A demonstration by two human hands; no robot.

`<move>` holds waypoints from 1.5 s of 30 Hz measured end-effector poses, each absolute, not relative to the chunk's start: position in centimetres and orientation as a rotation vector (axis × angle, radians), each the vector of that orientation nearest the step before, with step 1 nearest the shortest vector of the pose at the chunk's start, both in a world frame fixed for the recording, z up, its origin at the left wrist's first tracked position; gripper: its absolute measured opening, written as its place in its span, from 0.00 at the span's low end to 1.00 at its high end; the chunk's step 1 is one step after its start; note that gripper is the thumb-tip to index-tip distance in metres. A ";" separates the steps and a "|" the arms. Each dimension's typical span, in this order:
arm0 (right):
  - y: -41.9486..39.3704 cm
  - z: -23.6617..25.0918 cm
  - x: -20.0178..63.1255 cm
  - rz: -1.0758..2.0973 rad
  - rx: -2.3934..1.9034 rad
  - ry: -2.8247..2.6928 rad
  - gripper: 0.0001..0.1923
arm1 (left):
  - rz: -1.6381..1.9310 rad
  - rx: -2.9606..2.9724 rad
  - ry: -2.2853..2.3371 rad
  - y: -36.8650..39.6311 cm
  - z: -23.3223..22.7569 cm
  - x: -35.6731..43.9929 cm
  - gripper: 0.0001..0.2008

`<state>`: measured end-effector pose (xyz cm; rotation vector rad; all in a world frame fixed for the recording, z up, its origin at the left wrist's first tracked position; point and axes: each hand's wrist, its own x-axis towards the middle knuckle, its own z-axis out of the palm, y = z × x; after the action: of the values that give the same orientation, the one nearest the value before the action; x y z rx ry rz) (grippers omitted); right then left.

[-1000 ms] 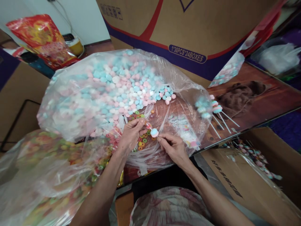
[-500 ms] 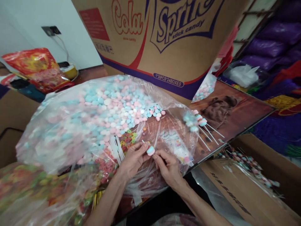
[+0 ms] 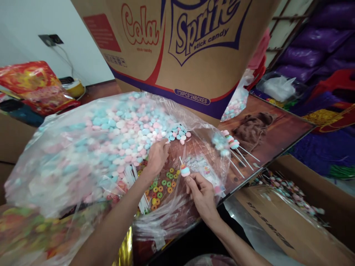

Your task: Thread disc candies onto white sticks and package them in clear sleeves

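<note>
Right hand (image 3: 202, 194) is pinching a thin white stick with stacked pastel candy discs (image 3: 184, 170) above the desk; left hand (image 3: 156, 157), fingers curled, is reaching into the clear plastic bag of pink, blue and white candy discs (image 3: 111, 136). Best picking one disc, keeping the stick steady and upright.

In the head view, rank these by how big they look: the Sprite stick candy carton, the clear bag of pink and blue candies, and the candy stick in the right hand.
1. Carton, though it runs off frame.
2. Clear bag, close behind; it sits nearer the camera, so the true order is unsure.
3. Candy stick in the right hand, by far the smallest.
</note>
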<state>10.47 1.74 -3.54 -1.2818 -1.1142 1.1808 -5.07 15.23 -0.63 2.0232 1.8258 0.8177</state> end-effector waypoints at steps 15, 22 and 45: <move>1.8 -3.5 10.4 1.193 -1.257 -1.121 0.17 | 0.664 2.310 1.503 17.0 -2.4 -4.2 0.23; 1.7 -3.7 10.5 1.180 -1.267 -1.129 0.17 | 0.341 2.562 1.279 20.0 -2.7 -2.5 0.18; 1.5 -3.3 10.4 1.229 -1.212 -1.196 0.12 | 1.205 0.997 1.242 9.0 -1.2 -5.8 0.16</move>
<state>10.37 1.45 -3.26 -1.2122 -1.1958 1.2292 -5.78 8.97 -1.17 0.9968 1.2423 1.2052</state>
